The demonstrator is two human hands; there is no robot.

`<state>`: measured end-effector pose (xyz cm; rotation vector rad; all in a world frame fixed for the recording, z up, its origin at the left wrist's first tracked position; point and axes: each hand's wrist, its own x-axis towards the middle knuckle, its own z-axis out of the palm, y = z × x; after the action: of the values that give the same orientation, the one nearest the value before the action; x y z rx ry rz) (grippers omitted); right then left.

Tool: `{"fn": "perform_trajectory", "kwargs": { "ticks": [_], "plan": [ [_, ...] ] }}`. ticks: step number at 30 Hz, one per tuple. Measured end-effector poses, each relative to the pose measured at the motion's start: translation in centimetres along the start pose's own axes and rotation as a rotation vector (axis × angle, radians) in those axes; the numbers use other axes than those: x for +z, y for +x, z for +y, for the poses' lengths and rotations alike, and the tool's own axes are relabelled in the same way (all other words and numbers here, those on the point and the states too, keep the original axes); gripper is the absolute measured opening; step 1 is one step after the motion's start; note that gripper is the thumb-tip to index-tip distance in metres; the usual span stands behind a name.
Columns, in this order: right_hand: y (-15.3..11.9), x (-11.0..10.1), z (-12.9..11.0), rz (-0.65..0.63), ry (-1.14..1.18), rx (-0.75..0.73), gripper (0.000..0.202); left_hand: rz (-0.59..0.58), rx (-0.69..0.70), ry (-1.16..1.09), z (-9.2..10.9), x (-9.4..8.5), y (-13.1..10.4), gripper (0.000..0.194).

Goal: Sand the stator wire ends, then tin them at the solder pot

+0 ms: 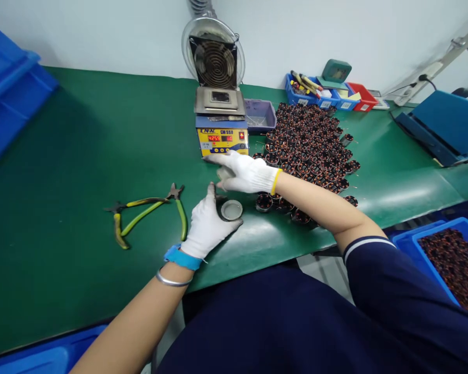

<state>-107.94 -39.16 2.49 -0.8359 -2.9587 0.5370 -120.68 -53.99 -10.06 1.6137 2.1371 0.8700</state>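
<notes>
My left hand (208,223), in a white glove with dark fingertips, curls around a small round cup (231,210) with pale contents, thumb on its near side. Just beyond, my gloved right hand (245,173) hovers before the yellow front of a solder pot (222,140) with red digits lit. Its index finger stretches toward the pot's lower edge, while thumb and other fingers come together around something greyish that I cannot make out. To the left of my left hand lie two green-handled cutters (182,218), (117,228). Many copper-wound coils (304,150) stand under and beyond my right forearm.
A fan (215,63) in a clear hood rises behind the pot. Beside it sits a purple tray (260,114). Blue bins (296,96) and a red bin (362,98) line the wall. A crate (444,228) of coils is at right; blue crates (11,78) stand left.
</notes>
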Motion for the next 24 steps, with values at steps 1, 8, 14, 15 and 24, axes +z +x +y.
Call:
{"fn": "perform_trajectory", "kwargs": {
  "ticks": [1,8,14,15,24],
  "plan": [
    [1.3,0.7,0.2,0.035,0.068,0.012,0.064,0.000,-0.001,-0.014,-0.2,-0.1,-0.1,0.129],
    [7.3,4.9,0.5,0.055,0.188,0.053,0.032,0.009,0.035,-0.050,-1.0,-0.2,-0.3,0.110],
    [-1.0,-0.7,1.4,0.070,0.063,0.024,0.057,0.034,0.045,-0.039,-0.2,0.2,0.4,0.098],
    [-3.3,-1.5,1.3,0.006,0.030,-0.009,0.062,0.025,0.042,-0.035,0.0,0.2,0.6,0.098],
    [-12.5,3.4,0.5,-0.037,-0.175,0.025,0.055,0.281,0.002,-0.346,0.3,-1.9,-1.3,0.075]
  ]
}}
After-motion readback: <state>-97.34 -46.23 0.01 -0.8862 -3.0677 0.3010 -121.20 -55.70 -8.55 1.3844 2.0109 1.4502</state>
